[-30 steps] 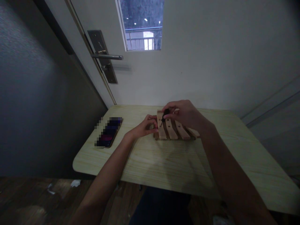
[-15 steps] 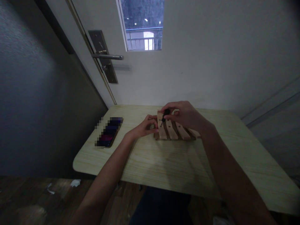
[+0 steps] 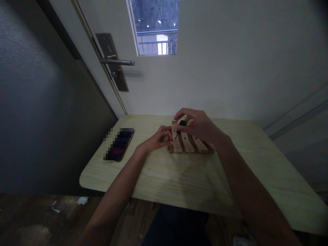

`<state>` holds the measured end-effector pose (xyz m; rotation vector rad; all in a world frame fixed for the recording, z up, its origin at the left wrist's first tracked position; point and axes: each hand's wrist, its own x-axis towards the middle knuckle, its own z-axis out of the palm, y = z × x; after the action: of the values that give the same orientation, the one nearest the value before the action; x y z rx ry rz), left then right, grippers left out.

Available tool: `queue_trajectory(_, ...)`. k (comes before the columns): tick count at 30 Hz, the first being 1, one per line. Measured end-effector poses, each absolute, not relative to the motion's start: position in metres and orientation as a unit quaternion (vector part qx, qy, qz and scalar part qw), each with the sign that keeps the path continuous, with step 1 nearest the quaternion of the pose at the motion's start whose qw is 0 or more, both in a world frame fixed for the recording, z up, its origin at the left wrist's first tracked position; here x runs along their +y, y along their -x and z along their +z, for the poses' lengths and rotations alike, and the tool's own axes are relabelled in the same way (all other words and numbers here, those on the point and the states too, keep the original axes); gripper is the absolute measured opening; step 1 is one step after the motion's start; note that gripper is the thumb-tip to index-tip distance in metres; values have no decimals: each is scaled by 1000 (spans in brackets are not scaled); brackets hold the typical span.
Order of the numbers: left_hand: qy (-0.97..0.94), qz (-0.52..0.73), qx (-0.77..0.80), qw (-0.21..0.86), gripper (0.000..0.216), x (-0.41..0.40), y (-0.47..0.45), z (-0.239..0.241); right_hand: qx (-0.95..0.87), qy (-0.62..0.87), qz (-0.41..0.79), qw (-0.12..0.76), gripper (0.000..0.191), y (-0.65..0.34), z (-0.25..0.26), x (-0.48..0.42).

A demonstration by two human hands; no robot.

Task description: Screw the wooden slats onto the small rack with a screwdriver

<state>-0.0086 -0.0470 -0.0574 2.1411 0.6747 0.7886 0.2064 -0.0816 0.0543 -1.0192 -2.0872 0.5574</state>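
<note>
On the pale wood-grain counter [image 3: 179,177], near its far edge below the wall, lies a small slatted wooden rack [image 3: 191,143], its light slats running side by side across darker cross-pieces. From the head view, the right hand [image 3: 198,124] is closed around a short black-handled screwdriver [image 3: 180,125], pinching the handle between thumb and fingertips, with the tool's tip set down on the leftmost slat near its far end. The left hand [image 3: 159,138] rests at the rack's left edge, fingers curled against the side of the wood and bracing it flat; it grips nothing else. Both forearms reach in from the lower corners of the picture.

Well to the left of the rack, apart from both hands, a phone [image 3: 120,144] lies on the counter, its screen blurred. Behind it stands a door with a lever handle [image 3: 118,62], and a small window [image 3: 156,29] sits higher in the wall.

The step in hand looks like driving or loosening a screw in that first slat, though the screw itself is too small to make out. The next move would call for keeping the tip seated and upright while the fingers twist, and for the left hand to hold the rack from sliding.
</note>
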Motion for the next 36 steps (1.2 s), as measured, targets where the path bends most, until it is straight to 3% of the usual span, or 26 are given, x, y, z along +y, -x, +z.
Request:
queue_trajectory(9, -831, 315, 258, 379, 21, -44, 9, -62, -827, 361, 289, 319, 22, -220, 59, -79)
queue_trajectory(17, -832, 323, 253, 374, 21, -43, 9, -62, -824, 382, 227, 352, 23, -216, 54, -78)
queue_trajectory(21, -833, 319, 253, 375, 21, -46, 8, -60, -818, 401, 198, 362, 11, -211, 50, -77)
queue_trajectory(27, -836, 316, 250, 372, 23, -45, 8, -60, -802, 442, 115, 385, 29, -199, 40, -74)
queue_trajectory(32, -835, 310, 256, 376, 24, -46, 9, -59, -808, 421, 178, 372, 12, -200, 41, -76)
queue_trajectory(36, -833, 315, 256, 375, 22, -46, 9, -59, -820, 396, 212, 355, 16, -203, 46, -79)
